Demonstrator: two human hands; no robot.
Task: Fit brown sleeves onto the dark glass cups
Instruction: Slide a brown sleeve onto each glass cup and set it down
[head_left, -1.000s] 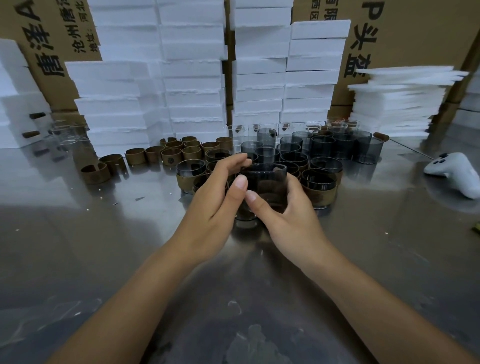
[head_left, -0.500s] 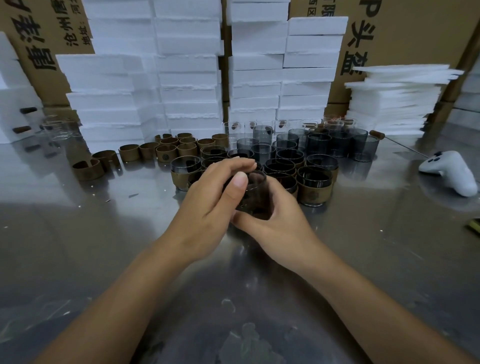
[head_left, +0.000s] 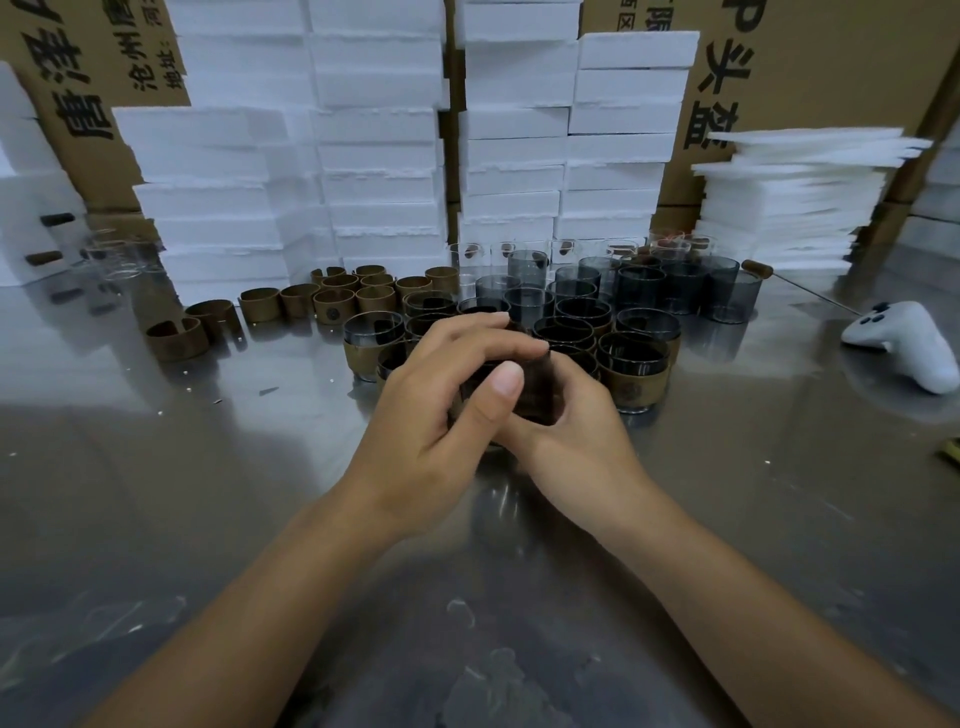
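Both my hands wrap one dark glass cup (head_left: 535, 387) just above the metal table, in front of the cup cluster. My left hand (head_left: 441, 410) curls over its top and left side, thumb across the front. My right hand (head_left: 576, 436) cups it from below and the right. Most of the cup is hidden, and I cannot tell whether a sleeve is on it. Behind it stand several dark cups wearing brown sleeves (head_left: 636, 374). Bare smoky cups (head_left: 675, 286) stand further back. Loose brown sleeves (head_left: 332, 304) lie in rows at the back left.
White foam blocks (head_left: 374, 156) are stacked along the back against cardboard boxes (head_left: 810, 62). A pile of thin foam sheets (head_left: 795, 202) sits at the right. A white game controller (head_left: 909, 345) lies on the shiny metal table (head_left: 156, 493) at the far right. Clear glasses (head_left: 111, 252) stand far left.
My hands have closed tighter round the cup. The left hand slid over its top and now hides the rim; the cup has sunk lower between my palms.
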